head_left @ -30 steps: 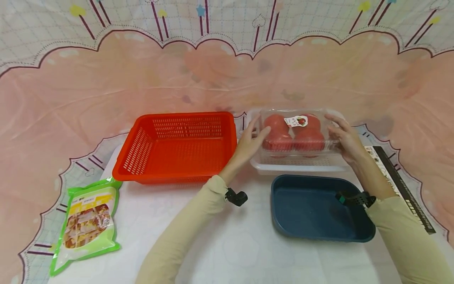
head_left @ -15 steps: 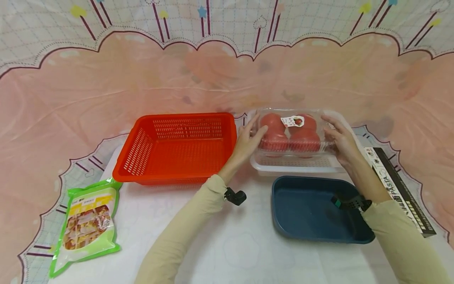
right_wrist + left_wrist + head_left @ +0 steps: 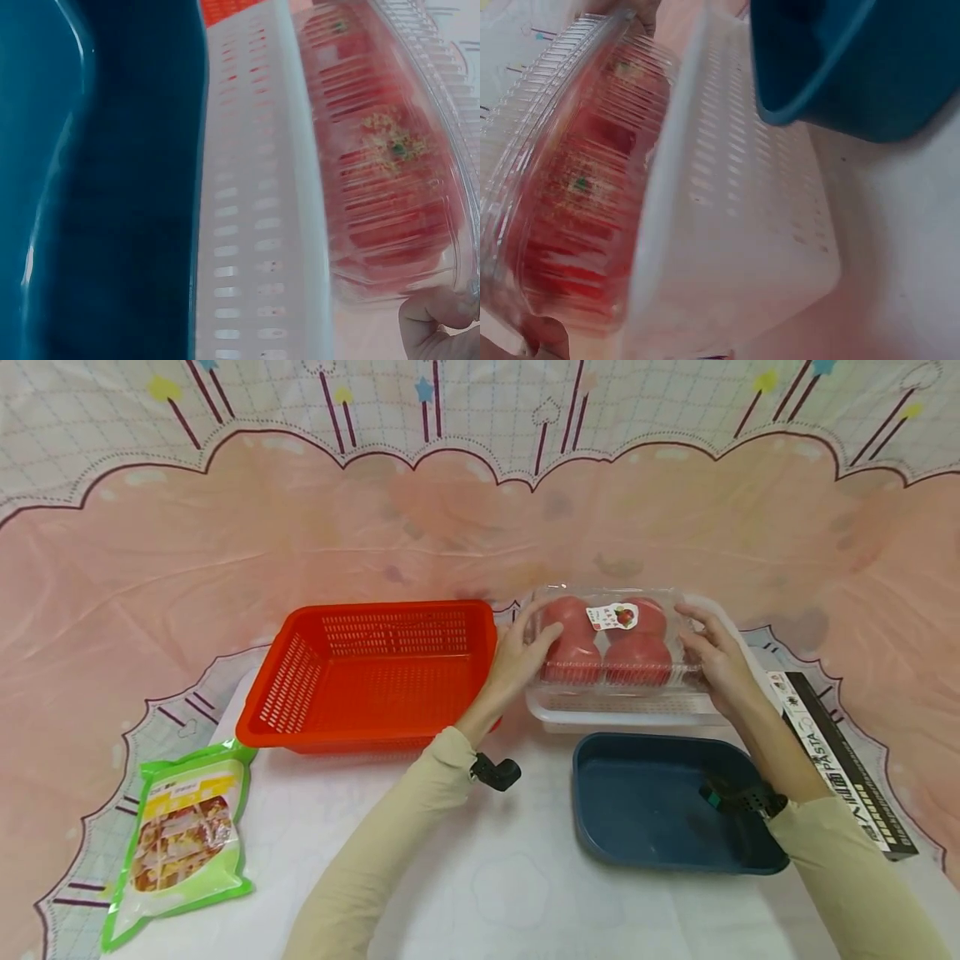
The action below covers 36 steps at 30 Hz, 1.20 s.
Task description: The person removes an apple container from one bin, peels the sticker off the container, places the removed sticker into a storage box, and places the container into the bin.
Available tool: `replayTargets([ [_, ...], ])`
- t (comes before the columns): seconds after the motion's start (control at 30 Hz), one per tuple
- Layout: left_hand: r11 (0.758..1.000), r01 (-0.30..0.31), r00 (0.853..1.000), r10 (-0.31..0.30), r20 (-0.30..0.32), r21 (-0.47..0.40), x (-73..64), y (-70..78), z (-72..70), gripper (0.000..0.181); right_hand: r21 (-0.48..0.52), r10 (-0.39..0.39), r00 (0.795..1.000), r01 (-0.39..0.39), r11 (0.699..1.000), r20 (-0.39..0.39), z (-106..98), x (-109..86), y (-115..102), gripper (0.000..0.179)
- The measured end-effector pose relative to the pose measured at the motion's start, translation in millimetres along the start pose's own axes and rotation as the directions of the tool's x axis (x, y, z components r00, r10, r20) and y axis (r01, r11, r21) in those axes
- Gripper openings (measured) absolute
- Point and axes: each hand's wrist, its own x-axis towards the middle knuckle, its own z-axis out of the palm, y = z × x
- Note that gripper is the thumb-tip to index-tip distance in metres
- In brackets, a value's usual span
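Observation:
In the head view, a clear plastic box of tomatoes (image 3: 604, 653), with a small label on top, is held above a white slotted basket (image 3: 637, 717). My left hand (image 3: 516, 662) grips its left end and my right hand (image 3: 718, 658) its right end. From the left wrist view, the ribbed box (image 3: 577, 202) hangs tilted over the basket's rim, with fingertips (image 3: 546, 334) at one end. On the right wrist side, a thumb (image 3: 435, 319) presses the box's edge, and the basket wall (image 3: 247, 195) stands beside it. The far fingers are partly hidden.
A red slotted basket (image 3: 367, 739) stands left of the white one. In front lies a dark blue tray (image 3: 652, 810), under my right forearm. A green food bag (image 3: 183, 835) is at the left, a long pasta box (image 3: 840, 760) at the right.
Both hands have shifted the tomato box slightly left over the white basket. More of the pasta box shows as the right forearm has moved left. The other items stay put.

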Motion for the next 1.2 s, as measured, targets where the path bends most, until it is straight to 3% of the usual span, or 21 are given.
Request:
replayTargets([
  [0.27, 0.999, -0.037, 0.998, 0.037, -0.047, 0.01, -2.1, 15.9, -1.9, 0.041, -0.032, -0.029, 0.999, 0.028, 0.999, -0.016, 2.7, -7.4, -10.9, 0.031],
  [0.53, 0.999, -0.022, 0.999, 0.024, -0.047, 0.035, -10.3, 21.0, -17.7, 0.04, -0.032, -0.023, 0.999, 0.021, 0.999, -0.042, 18.3, -14.5, -15.5, 0.029],
  [0.7, 0.998, -0.05, 0.997, 0.052, -0.049, 0.034, -12.9, 21.1, -27.6, 0.04, -0.053, -0.017, 0.998, 0.014, 0.998, -0.053, 30.3, -19.6, -17.5, 0.026],
  [0.93, 0.996, -0.078, 0.996, 0.079, -0.029, 0.036, -25.6, 22.4, -47.6, 0.04, -0.206, -0.037, 0.994, 0.015, 0.978, -0.102, 50.3, -30.7, -21.4, 0.023],
  [1.03, 0.993, -0.107, 0.994, 0.108, -0.007, 0.057, -32.6, 22.5, -58.3, 0.041, -0.253, -0.049, 0.995, 0.026, 0.967, -0.086, 58.9, -36.7, -23.2, 0.023],
  [1.2, 0.984, -0.098, 0.994, 0.09, 0.053, 0.151, -47.9, 19.7, -76.8, 0.041, -0.289, -0.055, 0.998, 0.044, 0.956, -0.029, 72.1, -45.7, -24.1, 0.026],
])
